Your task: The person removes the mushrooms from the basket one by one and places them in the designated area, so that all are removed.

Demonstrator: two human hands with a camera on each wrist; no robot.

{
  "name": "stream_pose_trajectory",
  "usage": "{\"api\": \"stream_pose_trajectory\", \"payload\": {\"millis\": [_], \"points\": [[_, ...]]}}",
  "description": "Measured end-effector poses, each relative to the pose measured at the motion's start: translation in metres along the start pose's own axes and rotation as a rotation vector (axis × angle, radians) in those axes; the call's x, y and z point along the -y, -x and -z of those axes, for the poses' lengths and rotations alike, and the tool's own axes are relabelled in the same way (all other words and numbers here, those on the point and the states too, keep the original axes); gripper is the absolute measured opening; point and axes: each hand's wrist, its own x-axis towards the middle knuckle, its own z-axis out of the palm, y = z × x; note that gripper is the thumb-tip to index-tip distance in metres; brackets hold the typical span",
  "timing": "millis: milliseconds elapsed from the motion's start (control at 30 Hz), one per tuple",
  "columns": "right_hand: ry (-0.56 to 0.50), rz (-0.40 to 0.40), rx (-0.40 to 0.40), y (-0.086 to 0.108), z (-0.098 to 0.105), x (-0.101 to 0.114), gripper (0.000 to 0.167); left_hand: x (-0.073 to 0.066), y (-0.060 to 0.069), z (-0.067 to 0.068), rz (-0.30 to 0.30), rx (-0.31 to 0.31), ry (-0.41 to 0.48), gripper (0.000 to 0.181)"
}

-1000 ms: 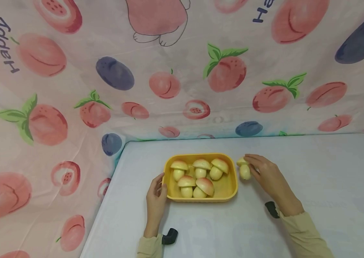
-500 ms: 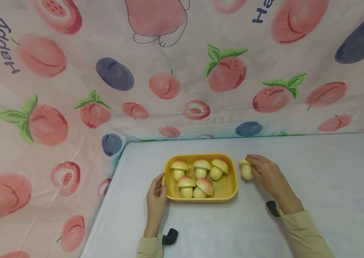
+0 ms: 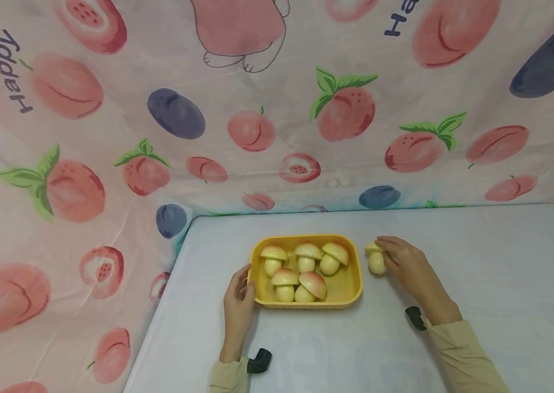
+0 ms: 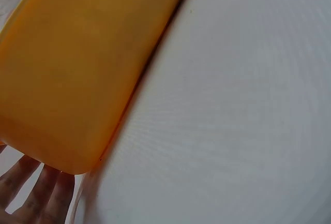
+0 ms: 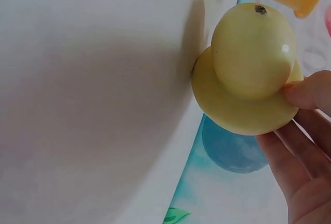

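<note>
My right hand (image 3: 406, 268) pinches a glossy pale-yellow mushroom-shaped piece (image 3: 377, 264) between thumb and fingers, just beyond the right end of a yellow rectangular tray with rounded corners (image 3: 306, 305). The held mushroom's stem points towards me; whether it touches the table I cannot tell. My left hand (image 3: 238, 299) rests against the tray's left end, thumb and fingers apart, fingertips touching the outer wall. Inside the tray lie five yellow mushrooms with pink-blushed caps (image 3: 285, 277), three in the far row, two in the near. I wear beige sleeves (image 3: 465, 355), with a small black device (image 3: 259, 361) at each wrist. Beneath is a white table (image 3: 335, 355); behind and to my left hangs a pale cloth (image 3: 286, 93) printed with pink peaches, dark-blue fruit and lettering.
</note>
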Motion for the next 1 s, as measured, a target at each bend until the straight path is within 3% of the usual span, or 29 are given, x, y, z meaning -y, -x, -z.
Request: {"api": "stream_pose_trajectory", "payload": {"millis": [800,1000], "points": [[0.026,-0.021,0.049,-0.0038,0.0014,0.0025,0.030,-0.0023,-0.0004,-0.0005,-0.014,0.007,0.012,0.036],[0.037,0.033,0.022,-0.0048,0.0005,0.0078,0.032,-0.0016,0.0009,-0.0003,-0.009,0.002,0.010,0.036]]}}
